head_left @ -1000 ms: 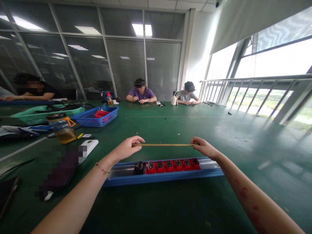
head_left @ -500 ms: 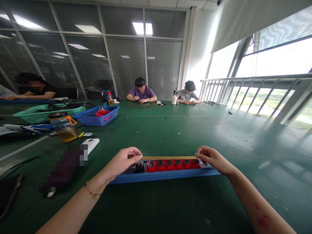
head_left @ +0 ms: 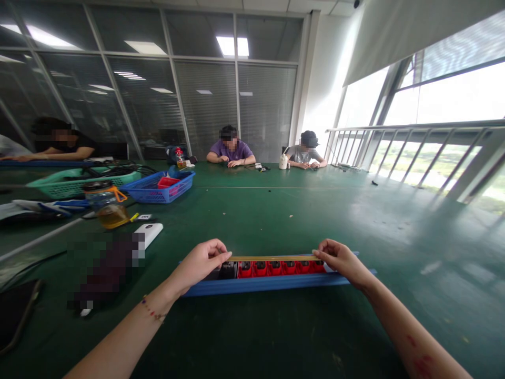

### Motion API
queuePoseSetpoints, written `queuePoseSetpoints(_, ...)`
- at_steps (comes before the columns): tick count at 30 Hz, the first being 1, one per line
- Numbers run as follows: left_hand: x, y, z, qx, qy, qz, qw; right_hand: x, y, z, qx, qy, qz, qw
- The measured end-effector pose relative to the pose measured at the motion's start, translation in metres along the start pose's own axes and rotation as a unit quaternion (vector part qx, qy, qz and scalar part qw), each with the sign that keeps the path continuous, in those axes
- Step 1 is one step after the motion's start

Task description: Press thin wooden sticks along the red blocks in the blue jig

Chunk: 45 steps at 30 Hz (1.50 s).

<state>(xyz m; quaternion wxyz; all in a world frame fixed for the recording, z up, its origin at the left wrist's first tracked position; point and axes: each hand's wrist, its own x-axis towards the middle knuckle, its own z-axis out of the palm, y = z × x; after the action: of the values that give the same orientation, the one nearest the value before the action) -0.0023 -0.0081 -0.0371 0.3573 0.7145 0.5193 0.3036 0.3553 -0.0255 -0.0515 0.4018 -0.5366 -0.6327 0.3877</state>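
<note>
A long, thin brass-coloured strip [head_left: 272,258] stretches between my two hands. My left hand [head_left: 207,260] pinches its left end between thumb and fingers, and my right hand [head_left: 339,259] pinches the right end. Directly below lies a long blue channel-shaped housing [head_left: 272,285], set crosswise in front of me. Inside it sits a row of several red socket modules [head_left: 275,269], with a black part [head_left: 228,270] at their left end. The strip runs along the far edge of the modules and partly covers their tops; whether it touches them I cannot tell.
On the green table [head_left: 252,331], a white device [head_left: 150,236], a jar of amber liquid [head_left: 108,205], a phone [head_left: 18,316], a blue basket [head_left: 158,196] and a green basket [head_left: 51,185] stand left. Several people sit across the table, including one in a purple shirt [head_left: 236,151].
Both hands still pinch the brass strip. It now sits slightly lower in view, covering more of the socket modules' tops, and my right hand is a little further left along it.
</note>
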Motion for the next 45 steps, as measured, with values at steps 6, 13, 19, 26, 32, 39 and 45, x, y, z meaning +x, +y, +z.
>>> queuePoseSetpoints(6,0.0004,-0.0025,-0.0001,-0.006,-0.013,-0.003,1.000,0.0023,0.0077,-0.0020,-0.037,-0.024,0.001,0.999)
queuePoseSetpoints(13,-0.0002,-0.0064,-0.0012,0.014,-0.042,-0.033,0.999,0.0021,0.0048,-0.0018,-0.049,-0.025,-0.013,0.998)
queuePoseSetpoints(19,-0.0009,-0.0073,-0.0018,0.034,-0.054,-0.023,0.998,0.0027,0.0067,-0.0029,-0.046,-0.021,-0.014,0.999)
queuePoseSetpoints(26,-0.0015,-0.0069,-0.0016,0.040,-0.053,-0.031,0.997,0.0023,0.0065,-0.0037,-0.048,-0.019,-0.009,0.999)
queuePoseSetpoints(32,-0.0001,-0.0057,-0.0018,0.024,-0.045,-0.019,0.999,0.0013,0.0052,-0.0060,-0.036,-0.042,-0.016,0.998)
queuePoseSetpoints(39,-0.0001,-0.0056,-0.0027,0.020,-0.058,-0.023,0.998,0.0016,0.0068,-0.0087,-0.046,-0.059,-0.016,0.997)
queuePoseSetpoints(45,-0.0012,-0.0051,-0.0026,-0.004,-0.063,-0.023,0.998,0.0000,0.0079,-0.0076,-0.060,-0.055,-0.026,0.996)
